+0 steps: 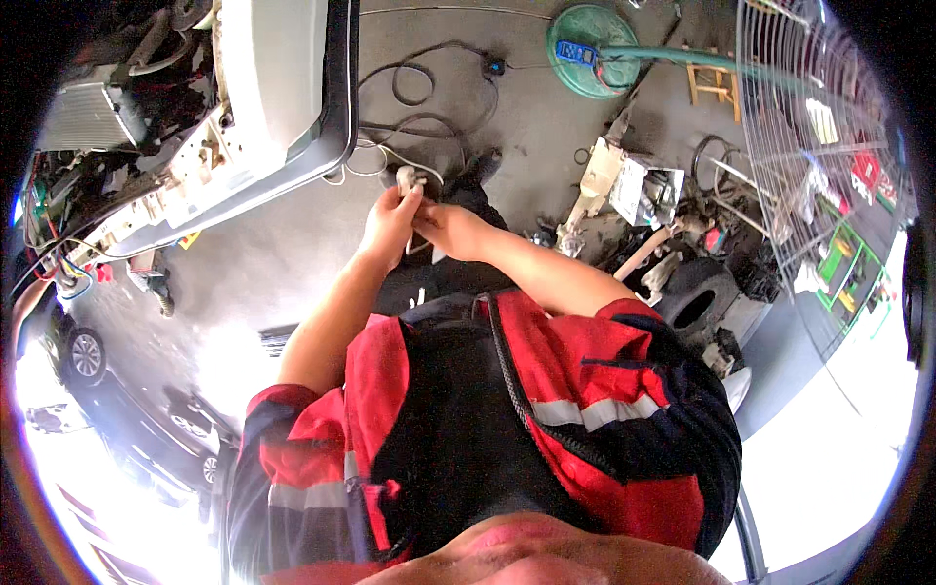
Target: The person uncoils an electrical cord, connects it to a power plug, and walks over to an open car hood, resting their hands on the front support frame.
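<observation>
In front of my body, over the dark trousers, my two hands meet. My left hand is closed, with a small pale, knobby piece sticking out past its thumb and fingers. A thin white cable loops right beside that piece; whether the two are joined cannot be made out. Close against the left one, my right hand has its fingers curled and pressed together. What lies between them is hidden, though a thin pale edge shows just under the hands.
At upper left stands a vehicle with a light body panel and exposed engine parts. Black hose coils on the floor ahead. A round green base carries a blue meter. Right lie machine parts, a tyre and a wire rack.
</observation>
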`<state>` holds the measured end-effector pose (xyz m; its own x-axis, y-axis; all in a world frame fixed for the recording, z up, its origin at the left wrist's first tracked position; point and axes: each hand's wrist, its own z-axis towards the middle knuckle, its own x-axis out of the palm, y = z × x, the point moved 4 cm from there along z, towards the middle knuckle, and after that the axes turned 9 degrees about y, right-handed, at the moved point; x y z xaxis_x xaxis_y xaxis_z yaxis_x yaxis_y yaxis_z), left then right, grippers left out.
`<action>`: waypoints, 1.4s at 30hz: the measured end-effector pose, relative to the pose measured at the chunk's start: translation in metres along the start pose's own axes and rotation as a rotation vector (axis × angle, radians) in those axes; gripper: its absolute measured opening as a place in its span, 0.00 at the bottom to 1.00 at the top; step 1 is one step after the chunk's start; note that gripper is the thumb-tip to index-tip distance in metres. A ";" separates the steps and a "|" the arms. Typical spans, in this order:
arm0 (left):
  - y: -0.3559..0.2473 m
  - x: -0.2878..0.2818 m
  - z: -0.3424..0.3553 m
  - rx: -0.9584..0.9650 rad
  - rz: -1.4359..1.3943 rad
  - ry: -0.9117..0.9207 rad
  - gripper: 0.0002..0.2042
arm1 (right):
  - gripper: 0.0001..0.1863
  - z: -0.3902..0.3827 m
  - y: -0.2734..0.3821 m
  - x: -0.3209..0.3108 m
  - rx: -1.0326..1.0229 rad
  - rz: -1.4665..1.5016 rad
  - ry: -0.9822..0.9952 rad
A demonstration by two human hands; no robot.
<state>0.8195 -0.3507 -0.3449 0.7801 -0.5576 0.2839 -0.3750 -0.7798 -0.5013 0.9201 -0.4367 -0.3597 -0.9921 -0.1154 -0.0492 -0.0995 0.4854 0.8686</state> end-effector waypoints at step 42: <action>0.221 -0.020 0.165 -0.317 -0.117 -0.124 0.18 | 0.35 0.191 -0.317 -0.181 0.445 0.570 0.239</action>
<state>0.8038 -0.4648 -0.5963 0.8744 -0.4359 0.2130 -0.4013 -0.8966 -0.1871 1.1163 -0.4047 -0.7204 -0.8608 0.0975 0.4994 0.3513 0.8239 0.4447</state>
